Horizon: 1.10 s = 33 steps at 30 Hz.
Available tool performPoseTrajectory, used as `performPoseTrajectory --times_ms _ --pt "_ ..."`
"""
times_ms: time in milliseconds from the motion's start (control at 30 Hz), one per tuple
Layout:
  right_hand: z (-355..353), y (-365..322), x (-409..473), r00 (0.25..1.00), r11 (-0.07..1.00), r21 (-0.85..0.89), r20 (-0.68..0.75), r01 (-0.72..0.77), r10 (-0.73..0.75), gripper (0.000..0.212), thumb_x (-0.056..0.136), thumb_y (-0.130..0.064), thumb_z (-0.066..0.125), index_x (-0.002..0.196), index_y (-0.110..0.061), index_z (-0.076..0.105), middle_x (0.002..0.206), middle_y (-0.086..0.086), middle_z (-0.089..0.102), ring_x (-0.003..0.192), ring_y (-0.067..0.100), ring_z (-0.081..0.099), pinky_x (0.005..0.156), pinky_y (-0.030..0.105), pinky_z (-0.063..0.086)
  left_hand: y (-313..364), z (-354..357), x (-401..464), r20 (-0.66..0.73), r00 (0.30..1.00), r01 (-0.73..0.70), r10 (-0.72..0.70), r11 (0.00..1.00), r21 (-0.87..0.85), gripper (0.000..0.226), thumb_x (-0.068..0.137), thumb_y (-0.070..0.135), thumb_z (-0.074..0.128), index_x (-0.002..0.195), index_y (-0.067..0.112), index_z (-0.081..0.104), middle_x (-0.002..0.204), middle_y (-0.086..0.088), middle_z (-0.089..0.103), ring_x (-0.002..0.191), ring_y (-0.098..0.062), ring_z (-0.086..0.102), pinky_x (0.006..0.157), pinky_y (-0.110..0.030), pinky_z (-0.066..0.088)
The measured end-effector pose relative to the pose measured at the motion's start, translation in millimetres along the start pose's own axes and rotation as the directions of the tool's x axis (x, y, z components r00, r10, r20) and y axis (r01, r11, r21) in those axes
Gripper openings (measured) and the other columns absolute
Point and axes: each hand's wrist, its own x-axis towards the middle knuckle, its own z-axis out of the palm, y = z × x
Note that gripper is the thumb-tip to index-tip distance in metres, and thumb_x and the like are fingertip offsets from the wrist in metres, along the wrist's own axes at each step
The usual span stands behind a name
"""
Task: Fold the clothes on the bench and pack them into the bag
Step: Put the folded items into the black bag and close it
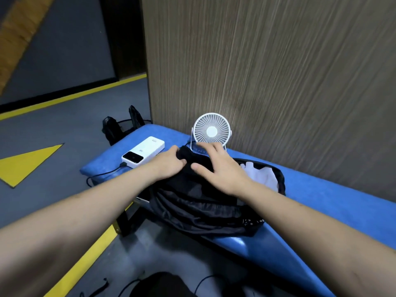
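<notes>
A brown wood-grain wall (278, 71) rises behind a long blue bench (334, 202). On the bench lies an open black bag (199, 209) with white cloth (263, 175) showing inside at its right. A white fan (211, 130) stands against the wall, with a white power bank (144, 151) to its left. The left hand (169, 162) grips a black garment (192, 159) at the bag's mouth, fingers curled around the fabric; the right hand (218, 166) presses on it with fingers spread flat.
</notes>
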Motion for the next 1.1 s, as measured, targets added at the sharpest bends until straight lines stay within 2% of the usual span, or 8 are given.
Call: performPoseTrajectory --times_ms 100,267,367,467,667,767,867,1100 --pt "6 -17 18 0.992 0.962 -0.241 0.023 0.128 -0.126 0.063 0.090 -0.065 0.047 0.147 -0.039 0.036 0.143 -0.001 0.040 0.129 0.025 0.045 0.105 0.048 0.039 -2 -6 3 0.068 0.996 -0.056 0.055 0.998 0.001 0.045 0.094 0.042 0.048 0.137 0.029 0.046 0.137 -0.001 0.055 0.127 -0.024 0.050 0.102 -0.038 0.039" --pt "21 -18 31 0.967 0.987 -0.061 0.220 0.149 -0.132 0.084 0.085 -0.054 0.069 0.153 -0.036 0.023 0.144 0.003 0.036 0.128 0.028 0.049 0.106 0.046 0.043 -7 -26 1 0.171 0.981 -0.092 0.091 0.996 0.000 0.040 0.103 0.036 0.034 0.134 0.021 0.056 0.131 -0.001 0.060 0.118 -0.020 0.055 0.103 -0.035 0.042" --pt "23 -11 30 0.969 0.992 0.000 0.212 0.127 -0.124 0.088 0.081 -0.053 0.073 0.153 -0.036 0.024 0.142 0.001 0.037 0.128 0.024 0.048 0.106 0.047 0.043 -9 -29 8 0.069 0.989 -0.136 0.128 0.984 0.119 0.037 0.102 0.015 0.030 0.120 0.006 0.061 0.116 -0.014 0.065 0.097 -0.026 0.062 0.081 -0.033 0.048" --pt "25 -6 27 0.970 0.990 0.055 0.201 0.128 -0.136 0.088 0.080 -0.051 0.076 0.153 -0.036 0.028 0.141 -0.002 0.038 0.129 0.022 0.048 0.107 0.045 0.043 -12 -28 16 -0.015 0.976 -0.203 0.216 0.939 0.278 0.030 0.093 0.005 0.043 0.115 0.013 0.061 0.098 -0.008 0.061 0.076 -0.020 0.058 0.059 -0.030 0.043" --pt "32 -1 25 0.964 0.984 0.065 0.200 0.165 -0.175 0.081 0.078 -0.055 0.074 0.147 -0.040 0.035 0.136 -0.007 0.040 0.122 0.019 0.052 0.102 0.045 0.047 -15 -21 34 0.076 0.959 -0.269 0.274 0.790 0.551 0.020 0.087 0.006 0.051 0.087 0.025 0.050 0.086 -0.002 0.056 0.095 -0.030 0.059 0.077 -0.035 0.046" --pt "32 0 24 0.963 0.981 0.058 0.191 0.183 -0.191 0.080 0.078 -0.056 0.073 0.147 -0.042 0.035 0.136 -0.010 0.041 0.124 0.014 0.049 0.100 0.044 0.047 -19 -23 44 0.141 0.957 -0.286 0.254 0.729 0.622 0.022 0.086 0.007 0.054 0.091 0.028 0.051 0.084 0.003 0.055 0.093 -0.025 0.057 0.077 -0.033 0.045" --pt "30 -1 20 0.955 0.976 0.050 0.200 0.213 -0.219 0.078 0.078 -0.055 0.074 0.146 -0.041 0.037 0.135 -0.009 0.043 0.123 0.012 0.048 0.101 0.041 0.046 -26 -26 49 0.237 0.958 -0.278 0.162 0.725 0.631 0.030 0.083 0.012 0.060 0.105 0.030 0.054 0.099 0.001 0.061 0.097 -0.025 0.059 0.084 -0.037 0.049" --pt "29 0 18 0.951 0.973 0.035 0.206 0.230 -0.232 0.072 0.082 -0.053 0.071 0.146 -0.036 0.042 0.138 -0.008 0.043 0.124 0.015 0.048 0.104 0.042 0.044 -31 -23 50 0.217 0.917 -0.390 0.334 0.648 0.654 0.025 0.086 0.008 0.055 0.096 0.030 0.052 0.091 0.001 0.061 0.087 -0.021 0.056 0.066 -0.033 0.038"
